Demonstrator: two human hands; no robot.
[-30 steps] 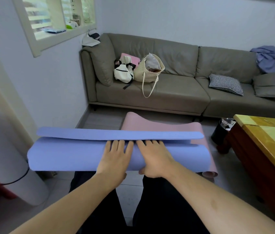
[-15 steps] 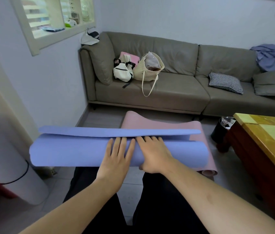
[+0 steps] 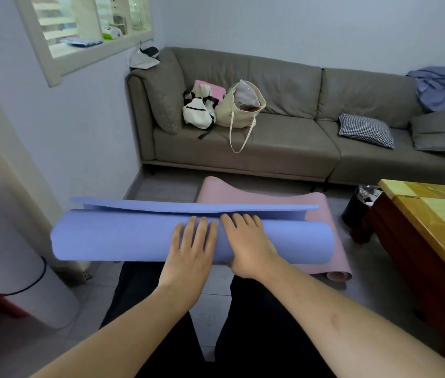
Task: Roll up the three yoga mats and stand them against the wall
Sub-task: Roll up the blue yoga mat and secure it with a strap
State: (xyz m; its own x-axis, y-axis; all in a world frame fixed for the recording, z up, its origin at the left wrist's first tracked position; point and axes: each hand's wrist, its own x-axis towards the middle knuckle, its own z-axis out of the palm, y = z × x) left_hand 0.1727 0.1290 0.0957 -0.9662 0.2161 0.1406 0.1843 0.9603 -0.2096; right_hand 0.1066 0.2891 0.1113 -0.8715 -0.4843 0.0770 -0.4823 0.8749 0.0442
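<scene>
A: We note the blue mat rolled nearly whole, lying crosswise near us above the knees. Its loose flap sticks out flat along the far side of the roll.

B: Hands? We log both on top of the roll, side by side at its middle, almost touching. The left hand lies flat, fingers straight and slightly spread, pressing down. The right hand also lies over the top, fingers reaching to the seam under the flap; its thumb seems to tuck under the near side of the roll, though we cannot tell for sure.

A: The pink mat lies on the floor beyond the blue one, running away toward the sofa, mostly flat, with a small curl at its near right end. We see no third mat from here.

B: Surroundings: two bags on the sofa's left seat, a checked cushion to the right, a wooden table at right, wall at left.
</scene>
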